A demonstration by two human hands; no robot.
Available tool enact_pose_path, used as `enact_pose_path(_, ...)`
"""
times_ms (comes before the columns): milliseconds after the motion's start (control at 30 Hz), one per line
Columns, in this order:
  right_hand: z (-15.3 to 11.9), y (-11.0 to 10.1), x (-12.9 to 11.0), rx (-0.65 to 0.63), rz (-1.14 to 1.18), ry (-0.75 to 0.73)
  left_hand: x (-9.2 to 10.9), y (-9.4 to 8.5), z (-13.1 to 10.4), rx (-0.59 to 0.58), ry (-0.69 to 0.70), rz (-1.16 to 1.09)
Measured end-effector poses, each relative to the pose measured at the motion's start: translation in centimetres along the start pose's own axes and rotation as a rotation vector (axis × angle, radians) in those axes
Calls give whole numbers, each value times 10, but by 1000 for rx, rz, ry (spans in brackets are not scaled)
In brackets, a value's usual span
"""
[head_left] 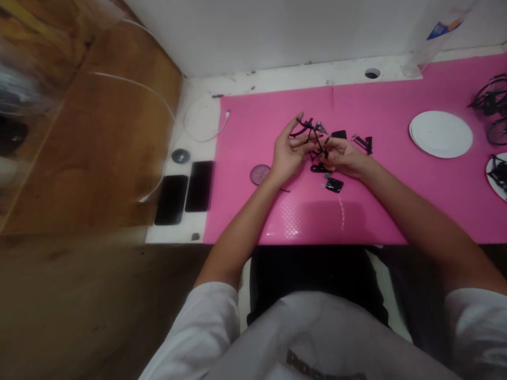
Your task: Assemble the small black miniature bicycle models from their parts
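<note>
Between both hands, above the pink mat, is a small black toy bicycle frame (315,138) with a curved mudguard at its left end. My left hand (291,150) grips its left side, fingers closed around it. With its fingers pinched, my right hand (344,157) holds the lower right of the same frame. A loose spoked toy wheel (260,174) lies left of my left wrist. Below the hands are a flat black part (320,169) and a small shiny black piece (335,184). More black parts (363,143) rest just right of my right hand.
Two dark phones (200,186) and a round dark object (180,156) lie on the table's left end, near a white cable (206,140). White plates (440,134) sit to the right. Black toy bicycles (493,103) stand at the far right. A white wall (301,37) rises behind.
</note>
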State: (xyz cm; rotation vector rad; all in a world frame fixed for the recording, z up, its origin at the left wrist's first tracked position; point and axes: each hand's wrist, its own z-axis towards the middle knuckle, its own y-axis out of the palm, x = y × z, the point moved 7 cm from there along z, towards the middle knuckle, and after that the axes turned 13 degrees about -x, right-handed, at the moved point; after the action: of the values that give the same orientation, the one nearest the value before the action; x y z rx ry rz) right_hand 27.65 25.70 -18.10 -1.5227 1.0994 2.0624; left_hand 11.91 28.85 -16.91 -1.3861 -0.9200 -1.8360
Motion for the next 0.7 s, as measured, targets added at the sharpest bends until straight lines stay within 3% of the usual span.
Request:
enact_pose_path(467, 1, 3, -4, -12, 88, -9, -7, -1, 0, 39, -127, -53)
enact_pose_path(700, -2, -2, -1, 15, 64, 51, -10, 4, 0, -6, -108, -46)
